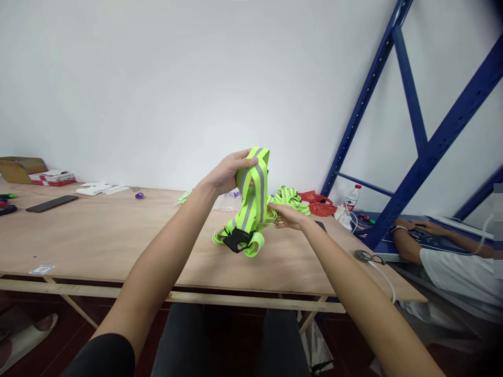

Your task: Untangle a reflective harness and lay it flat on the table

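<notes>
My left hand (229, 172) is raised above the table, its thumb and fingers closed round the top of a folded neon-yellow reflective belt (248, 207) with a grey stripe. The looped webbing hangs down from there. A black plastic buckle (238, 239) dangles at its lower end, beside a curled piece of the strap. On the belt's right side, my right hand (290, 216) has its fingers bent at the strap's edge, partly hidden by it. Behind that hand lies a heap of similar yellow straps (288, 196).
Red plastic bags (318, 203) and a bottle (352, 198) stand towards the right by a blue metal frame (418, 152). A phone (52, 203), papers (98, 188) and a cardboard box (19, 168) lie left on the wooden table (129, 235). Another person's arm (406, 243) rests at far right.
</notes>
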A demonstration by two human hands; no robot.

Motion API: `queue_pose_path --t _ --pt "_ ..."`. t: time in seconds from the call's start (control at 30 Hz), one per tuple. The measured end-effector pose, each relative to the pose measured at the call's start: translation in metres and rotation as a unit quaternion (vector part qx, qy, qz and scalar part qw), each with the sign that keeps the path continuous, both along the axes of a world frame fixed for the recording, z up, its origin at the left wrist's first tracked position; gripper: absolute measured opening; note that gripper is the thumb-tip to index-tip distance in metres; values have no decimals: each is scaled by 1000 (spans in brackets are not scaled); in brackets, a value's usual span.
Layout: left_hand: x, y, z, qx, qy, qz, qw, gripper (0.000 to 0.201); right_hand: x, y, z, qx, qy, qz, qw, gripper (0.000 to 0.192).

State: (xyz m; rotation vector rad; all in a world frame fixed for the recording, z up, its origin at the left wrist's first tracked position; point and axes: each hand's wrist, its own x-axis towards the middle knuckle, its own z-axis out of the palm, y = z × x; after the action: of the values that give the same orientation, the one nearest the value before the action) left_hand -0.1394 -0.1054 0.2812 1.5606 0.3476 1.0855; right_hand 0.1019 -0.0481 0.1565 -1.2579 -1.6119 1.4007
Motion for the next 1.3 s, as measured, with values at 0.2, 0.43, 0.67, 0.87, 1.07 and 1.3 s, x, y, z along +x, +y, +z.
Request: queue_pose_path --t 0.2,0.43,0.67,0.87,1.07,1.3 --pt "-2 -8 23 34 12 38 999 29 6 2 -12 68 -109 -104 986 50" --pt "11 -6 24 38 -13 160 986 37 -16 -67 7 395 -49 -235 886 40" --pt "24 -10 19 35 -2 169 985 30 -54 -114 -1 615 -279 -106 730 40" --pt "28 -24 13 42 44 184 981 35 -47 -84 -9 613 -380 -201 663 36" --pt "33 -25 6 71 80 208 972 39 -34 -75 -6 514 -311 -238 763 26" --pt "28 -10 17 135 51 266 953 28 -18 -78 -13 265 82 -64 959 43"
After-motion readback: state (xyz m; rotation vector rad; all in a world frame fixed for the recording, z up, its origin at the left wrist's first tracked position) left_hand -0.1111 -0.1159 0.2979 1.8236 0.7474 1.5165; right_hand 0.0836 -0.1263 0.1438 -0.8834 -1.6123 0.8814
